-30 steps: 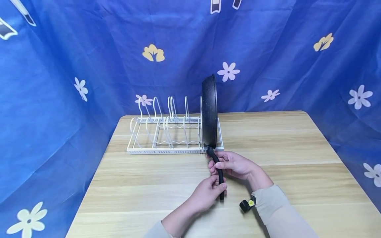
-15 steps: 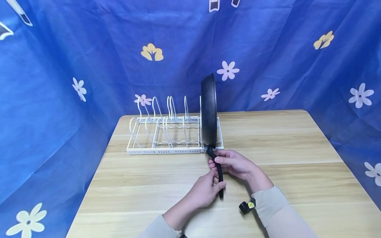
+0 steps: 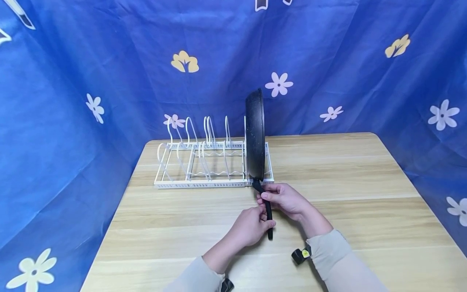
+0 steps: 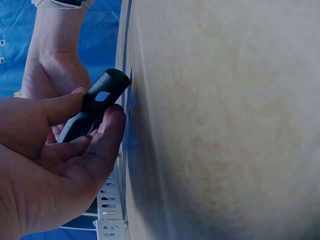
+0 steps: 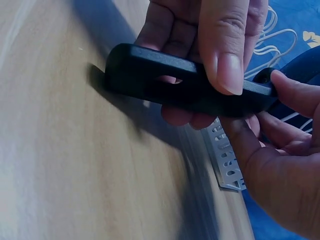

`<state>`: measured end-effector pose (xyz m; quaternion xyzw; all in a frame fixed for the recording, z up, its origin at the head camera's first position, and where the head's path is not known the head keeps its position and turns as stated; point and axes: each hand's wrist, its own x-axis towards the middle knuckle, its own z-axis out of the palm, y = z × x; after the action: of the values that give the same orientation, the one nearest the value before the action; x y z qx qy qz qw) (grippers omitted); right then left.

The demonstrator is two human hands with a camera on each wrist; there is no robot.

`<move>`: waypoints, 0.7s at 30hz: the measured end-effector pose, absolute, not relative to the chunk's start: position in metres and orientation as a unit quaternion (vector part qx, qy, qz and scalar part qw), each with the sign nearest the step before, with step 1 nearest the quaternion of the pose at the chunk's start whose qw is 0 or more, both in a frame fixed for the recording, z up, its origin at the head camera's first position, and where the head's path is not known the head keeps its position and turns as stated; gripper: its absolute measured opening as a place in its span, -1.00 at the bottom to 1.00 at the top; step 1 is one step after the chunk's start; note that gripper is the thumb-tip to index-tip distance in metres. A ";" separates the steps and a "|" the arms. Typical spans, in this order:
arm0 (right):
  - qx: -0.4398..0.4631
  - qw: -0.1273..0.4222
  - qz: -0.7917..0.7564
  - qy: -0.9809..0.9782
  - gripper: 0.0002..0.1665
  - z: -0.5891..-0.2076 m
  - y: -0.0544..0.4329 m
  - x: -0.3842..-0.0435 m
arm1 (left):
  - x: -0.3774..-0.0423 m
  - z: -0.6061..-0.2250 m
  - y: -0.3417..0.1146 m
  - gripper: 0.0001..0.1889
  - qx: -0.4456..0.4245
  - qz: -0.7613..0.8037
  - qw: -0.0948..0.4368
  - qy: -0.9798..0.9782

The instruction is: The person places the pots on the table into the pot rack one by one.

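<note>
A black frying pan (image 3: 255, 136) stands on its edge in the right end of a white wire pan rack (image 3: 200, 184). Its handle (image 3: 269, 215) points toward the person, low over the table. My left hand (image 3: 249, 227) pinches the handle near its free end, thumb on one side and fingers on the other, as the left wrist view shows with the handle's hole (image 4: 102, 96). Closer to the pan, my right hand (image 3: 286, 200) grips the same handle between thumb and fingers. In the right wrist view both hands hold the dark handle (image 5: 150, 75).
Several white wire loops (image 3: 226, 132) rise from the rack to the left of the pan. The wooden table (image 3: 346, 182) has blue patterned cloth (image 3: 219, 32) behind it and at both sides. A small black device (image 3: 300, 255) sits at the right wrist.
The left hand has shifted slightly up the handle toward the right hand. The pan and right hand keep their places; the whole view has drifted a little.
</note>
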<state>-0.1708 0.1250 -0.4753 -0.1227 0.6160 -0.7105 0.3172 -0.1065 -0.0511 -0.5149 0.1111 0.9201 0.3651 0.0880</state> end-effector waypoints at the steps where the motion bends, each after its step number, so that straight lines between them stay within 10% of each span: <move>1: -0.124 0.315 -0.711 0.617 -0.38 -0.476 0.125 -0.171 | -0.107 -0.514 -0.051 -0.75 0.111 0.364 0.091 0.920; 12: -0.104 0.290 -0.680 0.665 -0.44 -0.474 0.124 -0.171 | -0.105 -0.494 -0.052 -0.74 0.132 0.343 0.096 0.925; 21: -0.174 0.167 -0.394 0.887 -0.56 -0.451 0.125 -0.162 | -0.089 -0.443 -0.056 -0.81 0.193 0.205 0.081 0.956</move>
<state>-0.1618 0.1248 -0.4507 -0.1737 0.8870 -0.3939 0.1668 -0.0888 -0.0560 -0.4433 0.1925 0.9563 0.2047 0.0805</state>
